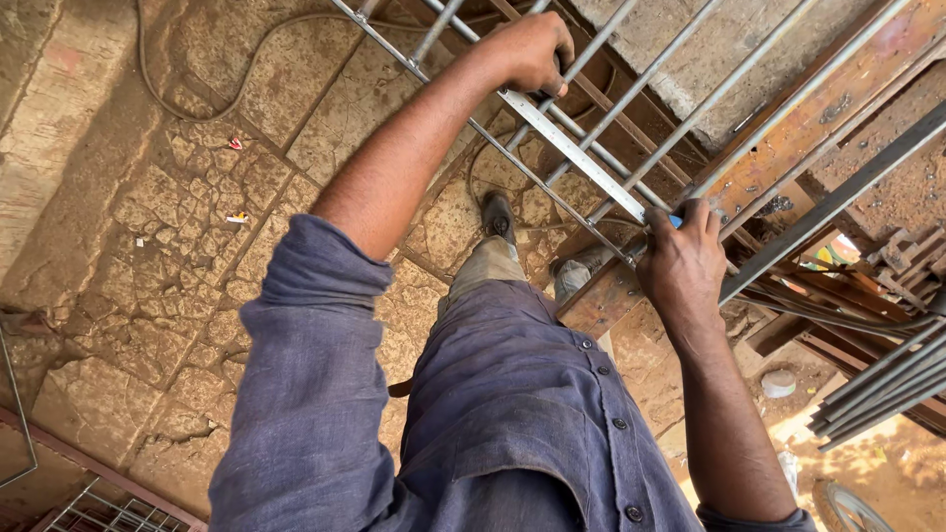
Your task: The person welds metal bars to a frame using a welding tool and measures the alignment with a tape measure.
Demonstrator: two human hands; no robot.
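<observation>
A metal grille of thin grey bars [631, 89] lies across a rusty work table [788, 128] in front of me. A steel ruler [572, 148] lies slantwise over the bars. My left hand [532, 49] presses down on the ruler's far end and grips a bar. My right hand [685, 261] pinches the ruler's near end, with a small blue marker showing between the fingers. My blue shirt sleeves and trousers fill the lower middle of the view.
Cracked stone paving [177, 246] spreads to the left, with a cable [197, 108] looping over it. My shoes [498, 217] stand under the grille. Dark steel bars [877, 384] are stacked at the right. Another grille piece [99, 507] lies bottom left.
</observation>
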